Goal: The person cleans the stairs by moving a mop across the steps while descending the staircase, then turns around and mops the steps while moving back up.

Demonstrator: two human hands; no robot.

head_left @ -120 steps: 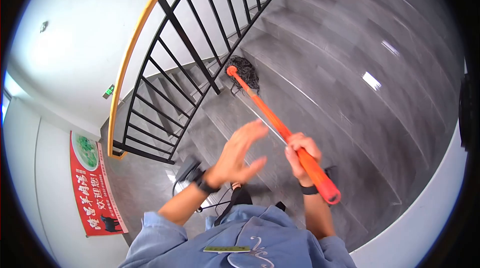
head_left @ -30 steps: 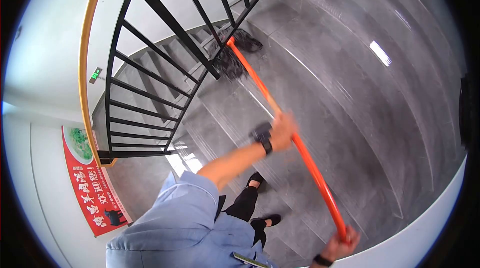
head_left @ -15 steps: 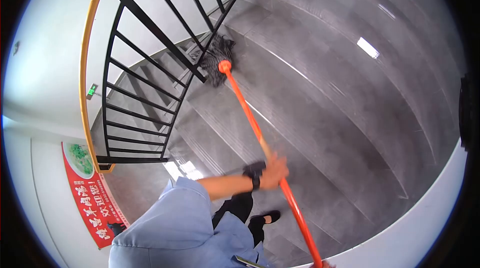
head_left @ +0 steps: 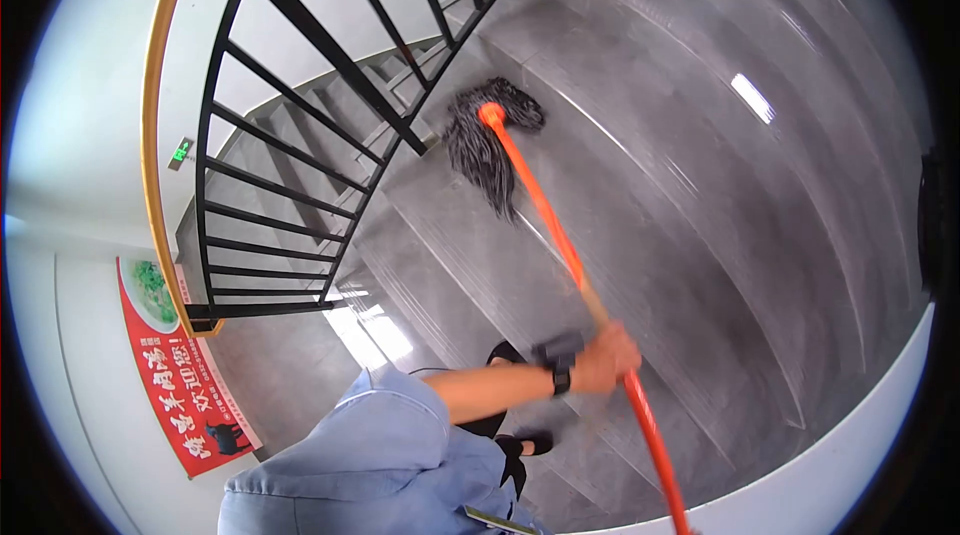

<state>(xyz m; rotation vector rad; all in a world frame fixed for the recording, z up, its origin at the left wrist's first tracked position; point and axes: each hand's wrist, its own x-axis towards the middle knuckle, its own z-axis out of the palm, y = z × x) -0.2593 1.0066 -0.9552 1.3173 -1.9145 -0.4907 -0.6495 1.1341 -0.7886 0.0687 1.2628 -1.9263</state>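
My left hand (head_left: 608, 359), with a dark watch (head_left: 562, 367) on its wrist, is closed around the orange handle of a mop (head_left: 548, 210). It grips near a pale tan stretch of the handle. Only a sliver of my right hand (head_left: 690, 532) shows at the bottom edge, around the handle's lower end; its fingers are mostly cut off. The dark grey string mop head (head_left: 485, 150) lies spread on a grey stair step (head_left: 620, 195), just right of the black railing's base.
A black metal railing (head_left: 290, 225) with a wooden handrail (head_left: 150, 105) curves along the left. Grey steps fan out to the right, bordered by a white wall (head_left: 830, 465). My feet in dark shoes (head_left: 538, 441) stand on the stairs. A red poster (head_left: 180, 385) hangs at lower left.
The mop head has come away from the railing to the right, and its strings have spread out. My left hand has moved right and slightly down with the handle. The view has shifted a little.
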